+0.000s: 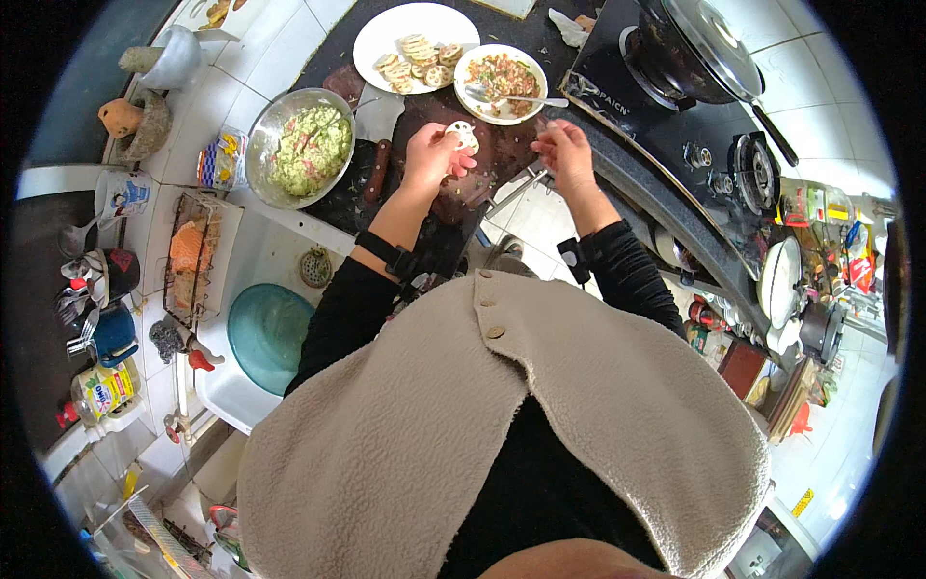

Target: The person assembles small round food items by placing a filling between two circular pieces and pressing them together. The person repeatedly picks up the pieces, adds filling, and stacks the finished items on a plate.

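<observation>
- Lotus-root slice (465, 138), cut side partly showing, is pinched in the fingers of the left hand (431, 154), on the side facing the right hand (565, 156); being roundish, it has no clear long axis.
- White bowl (497, 118) lies beyond the slice and a little to its right, near it yet apart; the soup spoon (526, 98) in it lies crosswise, handle out over the right rim.
- Nearer to the slice is the left hand, which has it; the right hand is apart, across a gap, near the bowl's lower right. Its fingers are curled in, but I cannot tell whether the tips meet or hold anything.
- Both hands are over the dark red-brown chopping board (463, 201) on the black tabletop (333, 48).
- Counts: one slice in hand; one white plate (386, 34) with perhaps ten or more overlapping lotus-root pieces (420, 64), not exactly countable; one white bowl of chopped reddish filling (503, 73); one steel mixing bowl (258, 154) of green shredded mixture (309, 150); one spoon; one wooden knife handle (377, 174), left of the left hand.
</observation>
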{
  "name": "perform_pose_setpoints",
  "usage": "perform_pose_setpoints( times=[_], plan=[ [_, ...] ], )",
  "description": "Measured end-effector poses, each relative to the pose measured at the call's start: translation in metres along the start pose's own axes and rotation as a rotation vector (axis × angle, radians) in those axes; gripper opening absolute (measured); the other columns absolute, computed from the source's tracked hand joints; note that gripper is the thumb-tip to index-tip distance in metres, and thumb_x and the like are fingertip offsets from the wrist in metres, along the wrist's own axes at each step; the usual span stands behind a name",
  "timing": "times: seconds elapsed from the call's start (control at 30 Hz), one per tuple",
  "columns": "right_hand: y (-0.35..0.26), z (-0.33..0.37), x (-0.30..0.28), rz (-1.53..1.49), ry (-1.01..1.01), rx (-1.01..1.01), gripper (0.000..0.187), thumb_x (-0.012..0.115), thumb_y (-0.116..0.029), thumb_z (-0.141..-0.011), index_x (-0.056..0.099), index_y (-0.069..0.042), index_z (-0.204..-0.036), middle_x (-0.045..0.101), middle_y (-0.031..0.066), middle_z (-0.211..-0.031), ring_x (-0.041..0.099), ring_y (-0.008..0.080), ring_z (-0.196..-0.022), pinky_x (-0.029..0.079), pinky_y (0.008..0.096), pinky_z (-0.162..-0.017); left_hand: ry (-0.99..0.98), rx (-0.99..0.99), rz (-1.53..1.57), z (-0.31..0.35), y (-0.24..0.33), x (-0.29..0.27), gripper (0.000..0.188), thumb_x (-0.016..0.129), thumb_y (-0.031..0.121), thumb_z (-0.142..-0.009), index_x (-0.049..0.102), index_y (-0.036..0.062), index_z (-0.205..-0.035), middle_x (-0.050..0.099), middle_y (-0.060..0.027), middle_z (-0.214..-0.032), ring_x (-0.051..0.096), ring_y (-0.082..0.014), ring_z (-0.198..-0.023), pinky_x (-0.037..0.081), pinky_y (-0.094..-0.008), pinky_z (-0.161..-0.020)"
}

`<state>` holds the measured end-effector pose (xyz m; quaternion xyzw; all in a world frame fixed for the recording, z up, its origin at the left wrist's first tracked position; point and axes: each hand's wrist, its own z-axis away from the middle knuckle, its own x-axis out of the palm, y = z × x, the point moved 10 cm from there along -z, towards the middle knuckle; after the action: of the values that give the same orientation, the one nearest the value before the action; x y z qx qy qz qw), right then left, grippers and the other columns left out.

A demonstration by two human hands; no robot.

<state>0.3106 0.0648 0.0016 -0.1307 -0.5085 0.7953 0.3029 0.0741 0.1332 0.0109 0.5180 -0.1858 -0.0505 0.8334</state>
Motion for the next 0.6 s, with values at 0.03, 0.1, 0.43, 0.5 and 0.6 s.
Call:
perform_pose_setpoints(
  times=[0.03,0.1,0.43,0.5,0.6],
  plan=[
    [-0.012,-0.009,0.004,-0.004,-0.045,-0.068,0.043,0.062,-0.021,-0.087,0.046,-0.003,-0.122,0.063,0.0082,-0.086,0.064,0.0160,-0.067,0.042,0.0237,-0.048,0.013,0.011,0.022,-0.002,0.003,-0.003,0.018,0.051,0.012,-0.092,0.049,-0.0026,-0.101,0.065,-0.0201,-0.084,0.066,-0.0234,-0.064,0.049,-0.0275,-0.047],
    [-0.029,-0.024,0.009,-0.006,-0.110,-0.127,0.048,0.062,-0.017,-0.086,0.043,0.000,-0.127,0.063,0.0072,-0.085,0.064,0.0142,-0.069,0.042,0.0228,-0.049,0.044,0.025,0.062,-0.002,0.005,-0.009,0.019,0.050,0.012,-0.092,0.046,-0.0028,-0.104,0.065,-0.0219,-0.086,0.068,-0.0269,-0.067,0.051,-0.0292,-0.049],
    [-0.053,-0.031,0.050,0.142,-0.308,-0.271,0.022,0.058,-0.016,-0.089,0.062,-0.004,-0.107,0.063,0.0042,-0.073,0.057,0.0094,-0.058,0.042,0.0215,-0.050,0.226,0.168,0.009,0.005,0.033,-0.066,0.022,0.048,0.010,-0.095,0.049,-0.0063,-0.110,0.066,-0.0198,-0.089,0.068,-0.0255,-0.069,0.052,-0.0280,-0.052],
    [-0.058,-0.033,0.063,0.234,-0.317,-0.310,0.023,0.056,-0.017,-0.091,0.062,-0.003,-0.108,0.065,0.0063,-0.076,0.059,0.0099,-0.062,0.044,0.0224,-0.053,0.217,0.163,0.010,0.004,0.027,-0.063,0.024,0.051,0.011,-0.093,0.052,-0.0058,-0.111,0.066,-0.0193,-0.096,0.068,-0.0240,-0.075,0.053,-0.0295,-0.057],
    [-0.069,-0.030,0.072,0.427,-0.334,-0.447,0.024,0.052,-0.017,-0.093,0.061,-0.002,-0.110,0.067,0.0083,-0.081,0.062,0.0109,-0.066,0.047,0.0241,-0.057,0.255,0.158,-0.182,-0.005,0.018,-0.072,0.022,0.053,0.010,-0.092,0.056,-0.0046,-0.108,0.066,-0.0161,-0.094,0.067,-0.0210,-0.071,0.052,-0.0281,-0.056]
  ],
)
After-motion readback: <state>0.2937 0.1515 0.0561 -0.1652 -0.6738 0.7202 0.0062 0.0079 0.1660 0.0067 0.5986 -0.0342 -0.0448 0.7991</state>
